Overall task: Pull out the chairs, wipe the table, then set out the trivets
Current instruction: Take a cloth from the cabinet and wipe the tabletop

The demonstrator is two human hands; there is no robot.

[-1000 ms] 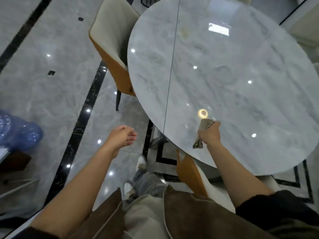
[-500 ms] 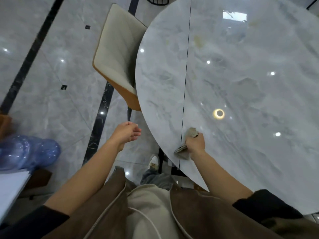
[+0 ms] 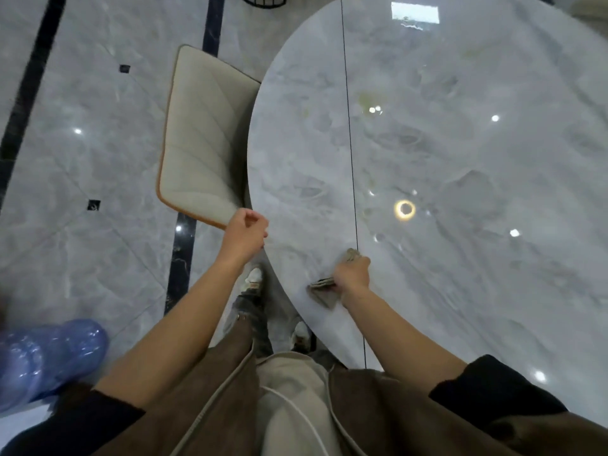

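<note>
A round grey marble table (image 3: 460, 159) fills the right of the view, with a thin dark seam running down its left part. My right hand (image 3: 352, 274) presses a folded grey cloth (image 3: 324, 291) onto the tabletop near the near-left edge, just left of the seam. My left hand (image 3: 245, 233) is curled into a loose fist with nothing in it, hovering at the table's left rim. A chair (image 3: 200, 143) with a cream seat and orange shell stands tucked against the table's left side. No trivets are in view.
Glossy grey floor tiles with black inlay strips (image 3: 184, 268) lie to the left. Blue water jugs (image 3: 49, 353) lie at the lower left. A black wire object (image 3: 263, 0) stands at the top edge. My shoes (image 3: 253, 278) are beside the table edge.
My right hand has slid the cloth leftward along the near edge of the table, across the seam. My left hand has risen toward the table rim, and my view has shifted left.
</note>
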